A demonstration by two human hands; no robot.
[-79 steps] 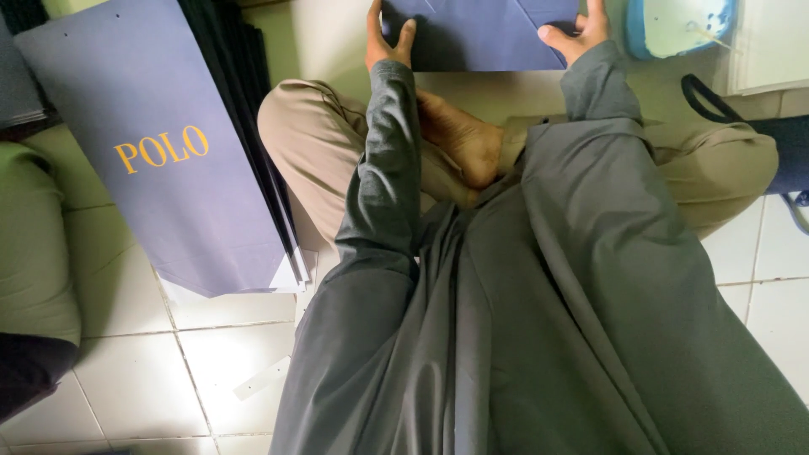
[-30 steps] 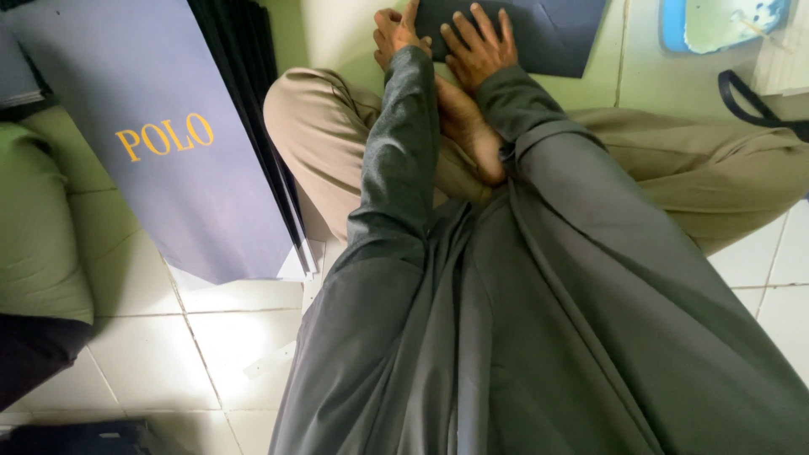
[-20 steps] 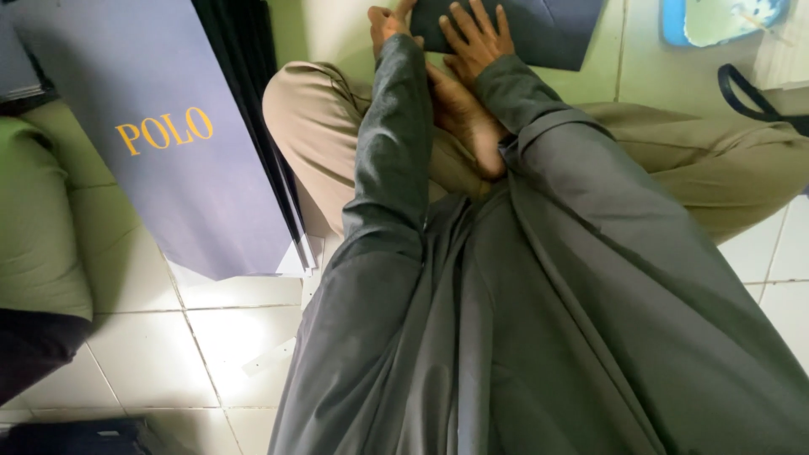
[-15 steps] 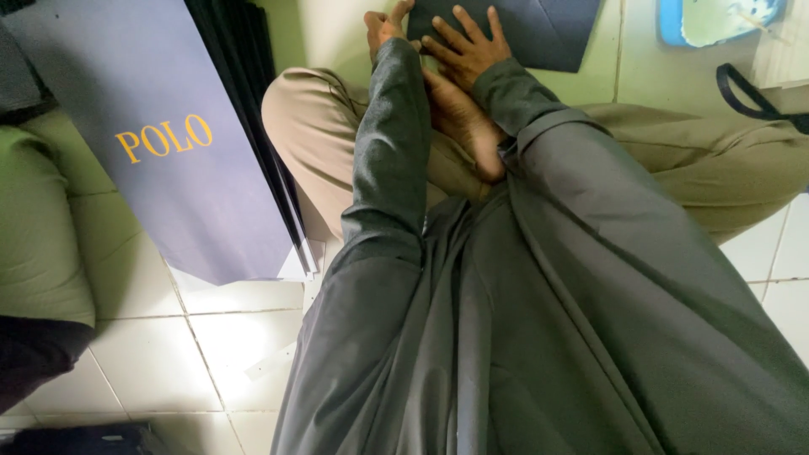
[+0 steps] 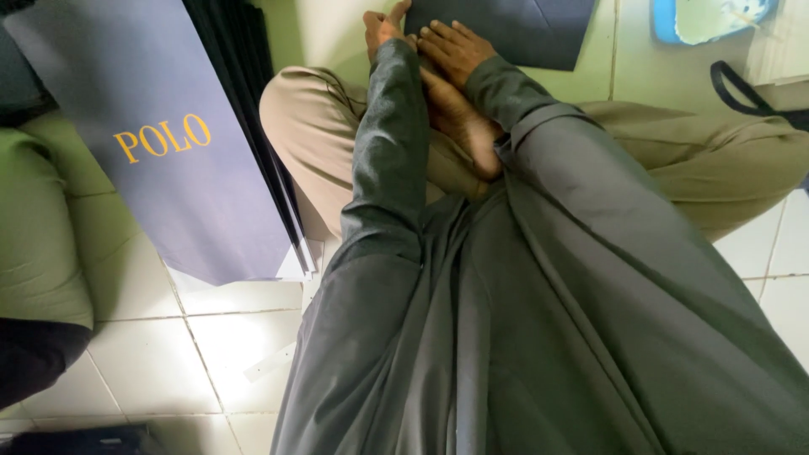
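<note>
Head view: both hands now sit together on the near edge of the dark navy sheet, which lies flat on the pale tiled floor just past the folded knees. About two and a half seconds ago they held that sheet by its two corners, well apart; since a second ago they have hardly shifted. The right hand lies palm down on the sheet with its fingers spread and flat, gripping nothing. The left hand rests at the sheet's left corner; whether its fingers pinch the edge cannot be told. The sheet looks smooth, matte and stiff, with straight edges. Grey sleeves are soft, creased cloth; the trousers are tan fabric. To the left leans a long lavender-blue sheet with gold lettering atop a stack of thin black-edged sheets.
</note>
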